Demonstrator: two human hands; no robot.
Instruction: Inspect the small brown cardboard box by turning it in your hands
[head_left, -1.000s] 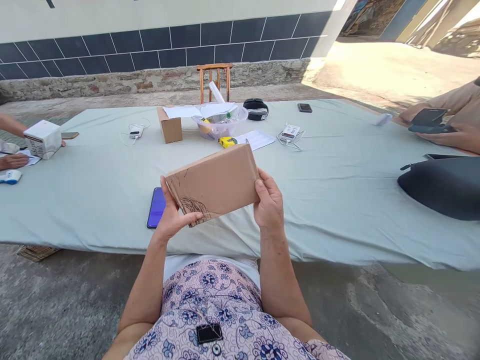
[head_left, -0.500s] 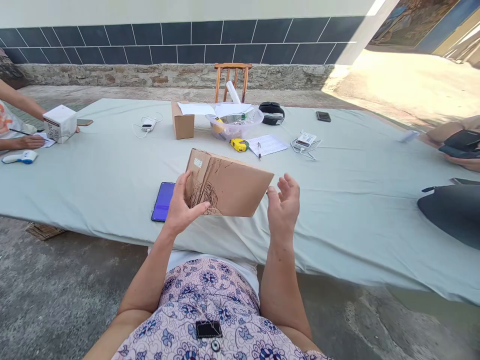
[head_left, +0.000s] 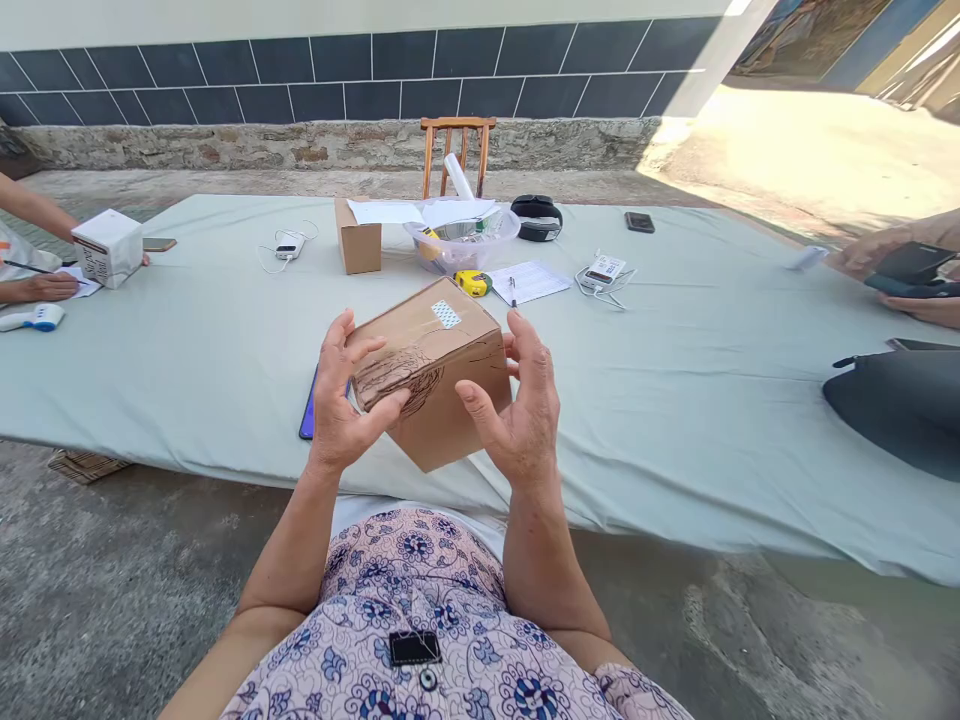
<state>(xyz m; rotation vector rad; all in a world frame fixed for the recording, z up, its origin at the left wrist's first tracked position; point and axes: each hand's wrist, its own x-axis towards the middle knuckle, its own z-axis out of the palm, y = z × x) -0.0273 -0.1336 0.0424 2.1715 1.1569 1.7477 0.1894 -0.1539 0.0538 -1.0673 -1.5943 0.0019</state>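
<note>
I hold a brown cardboard box [head_left: 439, 375] above the near edge of the cloth-covered table [head_left: 225, 340]. It carries a dark sketch on one face and a small white sticker on top. My left hand [head_left: 341, 400] grips its left end, thumb across the sketched face. My right hand [head_left: 521, 405] cups the right side with fingers curled against it. A purple phone [head_left: 307, 413] lies on the cloth, half hidden behind my left hand.
Farther back stand a small cardboard box [head_left: 358, 245], a clear bowl [head_left: 463, 240], a yellow tape measure [head_left: 474, 282], papers [head_left: 529, 282] and chargers. Another person's arm and a white box [head_left: 107, 247] are at the left; a person's hands with a phone [head_left: 911, 270] and a dark bag [head_left: 896, 405] at the right.
The box has been turned so its sticker face points up. My right hand, which had let go and hovered open, is back against the box's right side.
</note>
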